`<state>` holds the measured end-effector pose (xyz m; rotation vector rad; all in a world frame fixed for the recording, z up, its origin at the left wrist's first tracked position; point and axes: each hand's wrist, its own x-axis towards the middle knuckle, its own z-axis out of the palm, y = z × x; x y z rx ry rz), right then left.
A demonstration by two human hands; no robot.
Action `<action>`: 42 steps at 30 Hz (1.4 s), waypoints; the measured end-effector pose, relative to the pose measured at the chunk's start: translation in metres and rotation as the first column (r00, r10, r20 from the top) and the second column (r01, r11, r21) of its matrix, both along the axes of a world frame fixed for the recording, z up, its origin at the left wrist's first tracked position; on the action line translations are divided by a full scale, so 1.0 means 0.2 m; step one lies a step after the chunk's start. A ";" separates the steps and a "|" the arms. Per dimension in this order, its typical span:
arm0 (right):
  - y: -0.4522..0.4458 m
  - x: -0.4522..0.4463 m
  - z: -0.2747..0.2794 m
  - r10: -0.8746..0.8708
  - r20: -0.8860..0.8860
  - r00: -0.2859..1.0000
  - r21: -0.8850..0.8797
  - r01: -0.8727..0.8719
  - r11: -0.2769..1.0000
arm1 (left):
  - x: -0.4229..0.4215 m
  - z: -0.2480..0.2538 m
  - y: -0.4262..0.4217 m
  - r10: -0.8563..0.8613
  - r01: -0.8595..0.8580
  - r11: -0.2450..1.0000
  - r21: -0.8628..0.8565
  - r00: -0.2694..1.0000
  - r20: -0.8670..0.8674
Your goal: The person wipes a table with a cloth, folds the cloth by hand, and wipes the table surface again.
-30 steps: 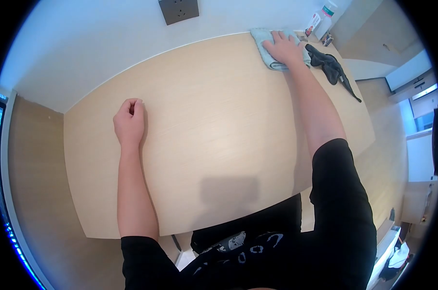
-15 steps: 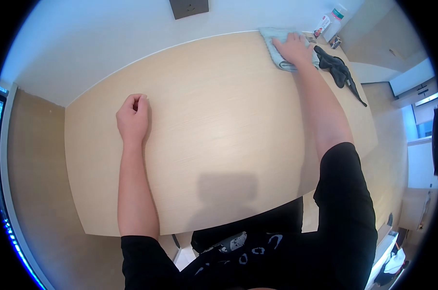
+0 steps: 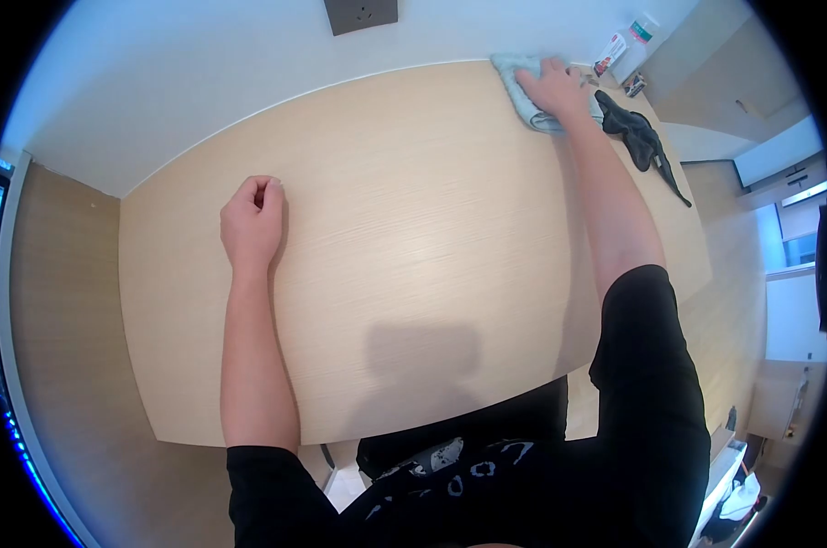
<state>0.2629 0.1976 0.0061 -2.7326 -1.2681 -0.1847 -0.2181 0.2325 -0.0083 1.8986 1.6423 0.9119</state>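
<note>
My left hand (image 3: 253, 219) rests on the wooden table (image 3: 386, 228) at the left, its fingers curled into a loose fist. Through the gap in the curl I see nothing held. At the far right, my right hand (image 3: 557, 93) lies on a folded pale green towel (image 3: 514, 68), palm down with thumb and fingers apart. The hand covers much of the towel's middle and right part. Just right of the towel is a black eye mask with a strap (image 3: 634, 132).
A clear bottle with a green band (image 3: 631, 57), a white tube (image 3: 609, 53) and a small box (image 3: 634, 85) stand in the far right corner. A wall socket (image 3: 362, 14) is above the table's back edge. A wooden panel (image 3: 66, 301) borders the left side.
Both hands stay in almost the same places, the right still on the towel. The whole view has shifted slightly.
</note>
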 end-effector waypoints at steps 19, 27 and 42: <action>0.03 -0.10 -0.03 0.015 -0.011 1.000 0.063 -0.014 0.998 | 0.00 -0.01 0.01 -0.067 0.065 0.998 0.024 0.990 0.121; 0.06 -0.11 0.02 -0.091 -0.066 0.994 0.002 0.091 0.996 | 0.02 0.00 -0.01 -0.031 0.032 0.999 -0.015 0.998 0.052; -0.47 -0.76 -0.08 0.313 0.061 0.948 0.088 -0.317 0.944 | 0.01 0.00 0.00 -0.073 0.074 0.997 0.009 0.996 -0.044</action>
